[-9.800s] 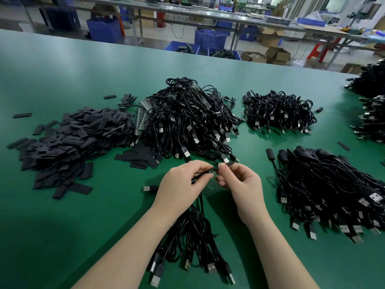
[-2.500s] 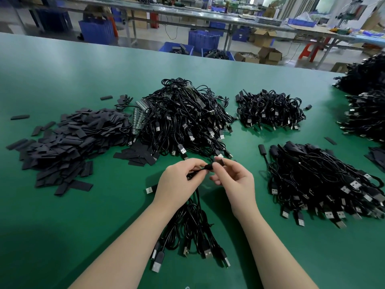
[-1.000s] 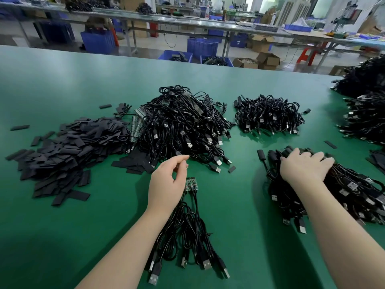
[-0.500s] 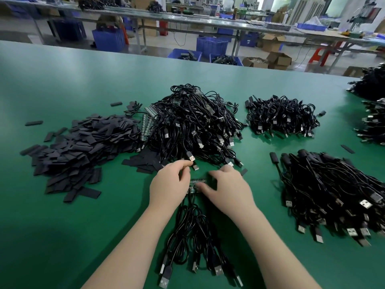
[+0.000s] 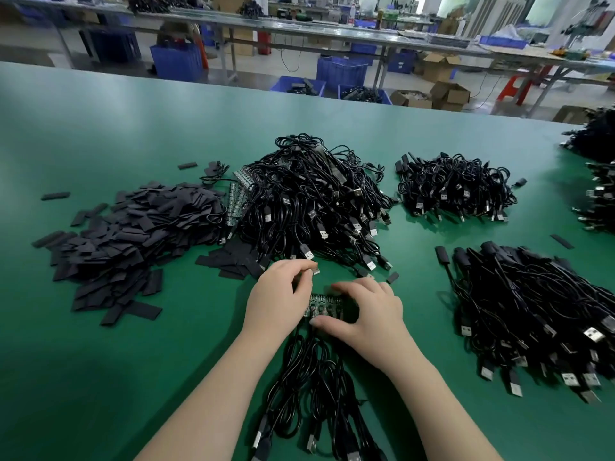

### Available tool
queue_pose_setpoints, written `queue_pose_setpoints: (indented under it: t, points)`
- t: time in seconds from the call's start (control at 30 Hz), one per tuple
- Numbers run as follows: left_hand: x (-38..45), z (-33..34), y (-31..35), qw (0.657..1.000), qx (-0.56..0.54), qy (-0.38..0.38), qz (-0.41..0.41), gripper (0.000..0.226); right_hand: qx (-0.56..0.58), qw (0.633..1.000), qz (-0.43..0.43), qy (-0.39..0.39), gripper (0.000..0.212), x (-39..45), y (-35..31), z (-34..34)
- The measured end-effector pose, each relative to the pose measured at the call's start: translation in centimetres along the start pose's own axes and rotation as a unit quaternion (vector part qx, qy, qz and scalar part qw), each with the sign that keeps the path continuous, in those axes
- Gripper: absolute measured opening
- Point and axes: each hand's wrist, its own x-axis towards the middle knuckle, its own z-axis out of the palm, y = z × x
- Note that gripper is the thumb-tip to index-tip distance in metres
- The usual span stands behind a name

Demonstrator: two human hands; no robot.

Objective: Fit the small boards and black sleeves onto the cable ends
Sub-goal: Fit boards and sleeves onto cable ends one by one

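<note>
Far left on the green surface: loose heap of flat black sleeves, untouched. Right of it, big tangled pile of black USB cables with strips of small green boards poking out at its left edge.

Near centre: left hand, fingers curled, pinching something small at the fingertips, too small to tell what. Just right, a row of small green circuit boards on the ends of a near bundle of black cables; right hand bridges over the row, thumb at the near edge, fingers at the far edge, gripping it.

Right: finished-looking pile of sleeved black cables; a smaller cable heap behind it.

Risks, as judgement: boards sit joined in a row, so pulling one could drag or bend its neighbours. Cables below are intertwined, a lift may snag the whole bundle. Sleeves lie well to the left, so the reach means releasing one hand, and the row could shift.
</note>
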Motion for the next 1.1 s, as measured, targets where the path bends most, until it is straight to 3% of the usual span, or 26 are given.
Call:
queue_pose_setpoints:
  t: [0.2, 0.3, 0.5, 0.63, 0.73, 0.97, 1.1]
  points:
    - [0.0, 0.1, 0.1, 1.0, -0.004, 0.004, 0.002, 0.023, 0.011, 0.999, 0.03, -0.031, 0.06, 0.3, -0.3, -0.5]
    - [0.0, 0.0, 0.1, 1.0, -0.027, 0.005, -0.006, 0.025, 0.101, 0.995, 0.021, -0.004, 0.046, 0.0, -0.4, -0.8]
    - [-0.3, -0.1, 0.8, 0.979, -0.16, -0.128, -0.015, 0.039, 0.245, 0.964, 0.007, 0.101, 0.04, -0.4, -0.5, -0.4]
    - [-0.6, 0.0, 1.3, 0.973, -0.21, -0.096, -0.004, 0.036, 0.302, 0.948, 0.024, 0.095, 0.036, -0.4, -0.5, -0.4]
    - [-0.6, 0.0, 1.7, 0.969, -0.236, -0.067, -0.004, 0.033, 0.332, 0.939, 0.03, 0.088, 0.021, -0.2, -0.4, -0.3]
    - [-0.6, -0.2, 1.9, 0.971, -0.236, -0.042, -0.017, 0.029, 0.373, 0.922, 0.041, 0.09, 0.007, -0.2, -0.7, -0.1]
    - [-0.7, -0.4, 2.2, 0.976, -0.215, -0.03, 0.003, 0.03, 0.405, 0.904, 0.066, 0.122, 0.009, -0.2, -0.8, -0.5]
